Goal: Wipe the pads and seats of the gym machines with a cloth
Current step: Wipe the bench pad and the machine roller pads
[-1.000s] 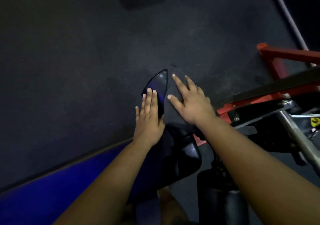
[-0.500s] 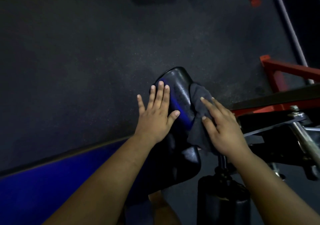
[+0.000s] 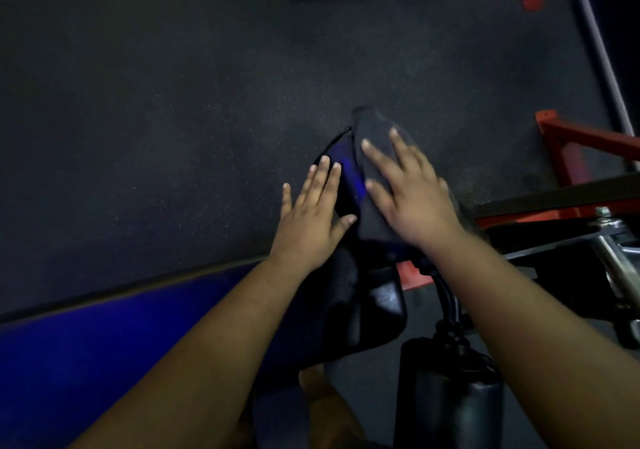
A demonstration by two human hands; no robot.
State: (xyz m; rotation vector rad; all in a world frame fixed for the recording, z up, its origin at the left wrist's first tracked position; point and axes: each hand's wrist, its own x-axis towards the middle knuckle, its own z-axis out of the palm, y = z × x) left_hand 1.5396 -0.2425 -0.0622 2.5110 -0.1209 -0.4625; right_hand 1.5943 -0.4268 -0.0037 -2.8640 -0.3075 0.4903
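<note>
Half a second ago the dark grey wiping cloth [image 3: 375,158] hung over the right-hand flank of the glossy black padded seat [image 3: 341,185], with the right hand [image 3: 412,192] pressing it down near the seat's lower edge. Now the cloth lies up over the top and far tip of that seat, much as it did a second ago, so the stroke has gone down the side and come back up. In my judgement this is one back-and-forth pass in the middle of the wiping, with the seat's crown and right side covered and its left strip, where a blue sheen shows, not yet under the cloth.

The right hand lies flat on the cloth, fingers spread wide and nearly straight, palm pushing the fabric against the seat; nothing is pinched or curled round. The cloth sits between that palm and the seat, its far end reaching just past the seat's tip.

The left hand [image 3: 313,213] rests on the seat's left edge, fingers straight and close together, thumb out towards the cloth and just beside it. It holds nothing and appears to steady the seat.

To the right of the seat runs a red steel frame [image 3: 568,144]; below the seat stands a black upright post [image 3: 450,396]; to its lower left lies a long blue padded bench [image 3: 104,355]
</note>
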